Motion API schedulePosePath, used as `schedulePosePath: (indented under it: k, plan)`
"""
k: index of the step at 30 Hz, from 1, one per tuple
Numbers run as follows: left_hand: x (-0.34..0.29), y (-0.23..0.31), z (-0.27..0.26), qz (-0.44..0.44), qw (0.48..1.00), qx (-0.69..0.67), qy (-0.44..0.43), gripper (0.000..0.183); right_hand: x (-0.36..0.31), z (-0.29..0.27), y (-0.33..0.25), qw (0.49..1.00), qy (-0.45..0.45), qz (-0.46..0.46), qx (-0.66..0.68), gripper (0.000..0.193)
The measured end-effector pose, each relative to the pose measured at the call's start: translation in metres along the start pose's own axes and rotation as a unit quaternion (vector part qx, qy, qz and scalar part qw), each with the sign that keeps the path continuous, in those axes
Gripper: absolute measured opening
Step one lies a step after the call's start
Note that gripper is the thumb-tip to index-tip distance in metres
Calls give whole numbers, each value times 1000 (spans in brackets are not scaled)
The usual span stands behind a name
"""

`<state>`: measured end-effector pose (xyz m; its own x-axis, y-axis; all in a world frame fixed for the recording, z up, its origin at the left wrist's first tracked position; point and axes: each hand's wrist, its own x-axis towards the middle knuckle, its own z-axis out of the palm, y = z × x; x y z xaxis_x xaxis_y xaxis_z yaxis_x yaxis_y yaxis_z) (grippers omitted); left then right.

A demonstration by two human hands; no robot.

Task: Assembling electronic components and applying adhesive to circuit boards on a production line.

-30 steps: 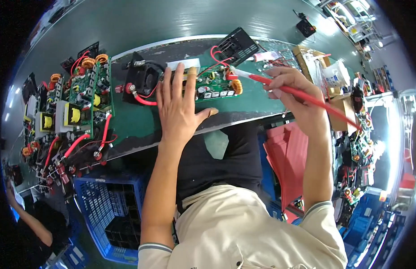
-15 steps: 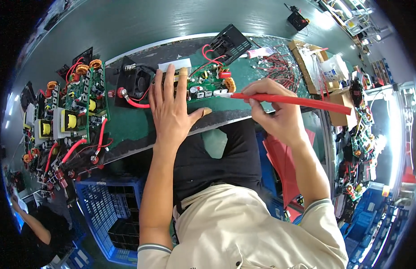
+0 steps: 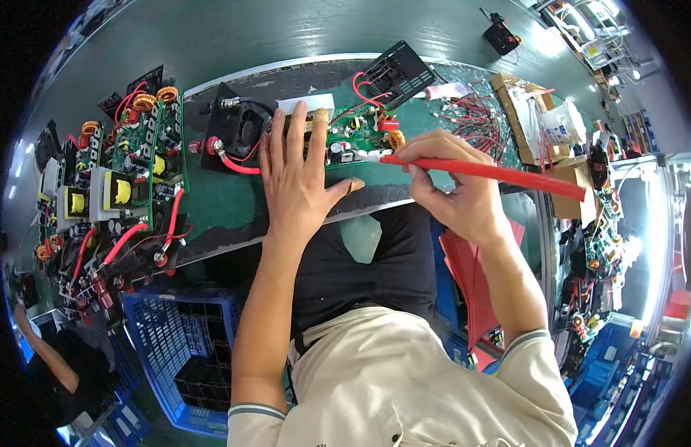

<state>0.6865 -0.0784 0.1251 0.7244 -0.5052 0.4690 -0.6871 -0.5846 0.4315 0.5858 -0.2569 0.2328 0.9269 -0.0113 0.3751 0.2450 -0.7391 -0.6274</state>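
Two bare hands work over a green board (image 3: pixel 347 138) that lies near the middle of the bench (image 3: pixel 222 203). Fingers spread and nearly straight, the left hand (image 3: pixel 297 182) lies palm down over the board's left part and grips nothing; its thumb points out to the right, and the tips of thumb and index finger wear tan covers. How firmly it presses cannot be told. The right hand (image 3: pixel 461 186) has its fingers closed around a long red tool (image 3: pixel 509 176), whose pale tip points left at the board's near edge, beside a row of small parts; whether the tip touches them is too small to tell.

A copper ring coil (image 3: pixel 395 139) stands at the board's right end. Left of the left hand sit a black fan (image 3: pixel 248 130) and a thick red cable (image 3: pixel 243 170). Behind the board, a black panel (image 3: pixel 398 73) leans at a tilt, with red leads beside it.

Several more boards (image 3: pixel 137 153) stand at the bench's left end. Red wires (image 3: pixel 476 123) lie to the right, near a carton (image 3: pixel 513 112) and a white tub (image 3: pixel 565 124). Below the bench is a blue crate (image 3: pixel 134 335) with black pieces inside.
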Motion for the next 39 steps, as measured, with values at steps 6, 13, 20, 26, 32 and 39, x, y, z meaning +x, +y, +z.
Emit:
schedulePosePath:
  k: [6, 13, 20, 26, 32, 39]
  plan:
    - [4, -3, -2, -3, 1000, -2, -5, 108, 3, 5, 3, 1000, -6, 2, 7, 21]
    - [10, 10, -4, 19, 999, 30, -36, 98, 9, -50, 22, 972, 189, -71, -117, 26]
    - [40, -17, -90, -60, 988, 53, 134, 79, -73, -182, 107, 922, 318, 76, -208, 20]
    - [49, -85, -86, -217, 958, -186, -9, 96, -91, -172, 233, 902, 259, 345, 10, 40]
    - [122, -60, -98, -335, 836, -431, 54, 70, -112, -212, 286, 896, 166, 212, -353, 44]
    - [279, -146, -111, -251, 900, -348, 73, 54, -43, -67, 129, 974, 188, 96, -82, 48]
